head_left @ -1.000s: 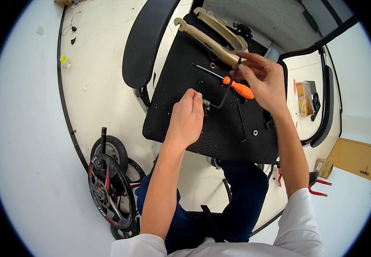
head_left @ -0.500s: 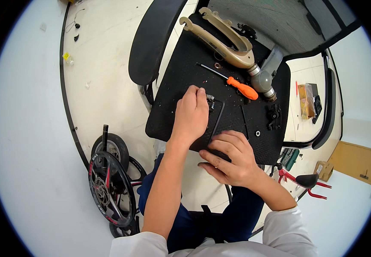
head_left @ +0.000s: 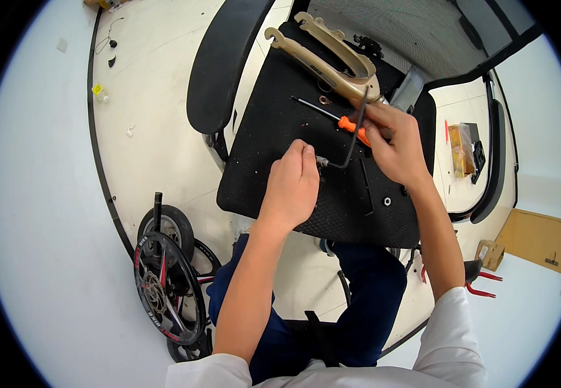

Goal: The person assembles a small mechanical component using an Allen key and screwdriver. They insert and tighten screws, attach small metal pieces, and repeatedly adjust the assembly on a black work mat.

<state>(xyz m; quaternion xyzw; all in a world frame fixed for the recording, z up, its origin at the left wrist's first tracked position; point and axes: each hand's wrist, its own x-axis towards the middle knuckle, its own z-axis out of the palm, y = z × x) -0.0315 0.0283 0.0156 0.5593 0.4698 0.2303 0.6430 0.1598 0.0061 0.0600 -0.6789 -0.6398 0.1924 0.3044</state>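
Near the middle of the frame, the left hand (head_left: 291,184) is curled shut on a small metal part (head_left: 321,160) that pokes out just past its fingertips. The right hand (head_left: 394,142), a little to the right and above, pinches the long arm of a bent hex key (head_left: 353,139), whose short end meets that small part. Both hands work over a black chair seat (head_left: 306,200) that serves as the bench.

The key's tip looks only lightly seated, so a turn made at an angle could make it slip out and round off the socket, or let the tip jab the left fingers close beside it. The part is tiny; if the left grip loosens, it could drop onto the dark textured seat, where the small washer (head_left: 387,202) at lower right already shows how hard such bits are to spot, or roll off the edge to the floor. The orange-handled screwdriver (head_left: 332,116) lies just under the right hand, touching or nearly so, and a wide swing of the key could knock it against the tan metal frame piece (head_left: 332,61) at the top.
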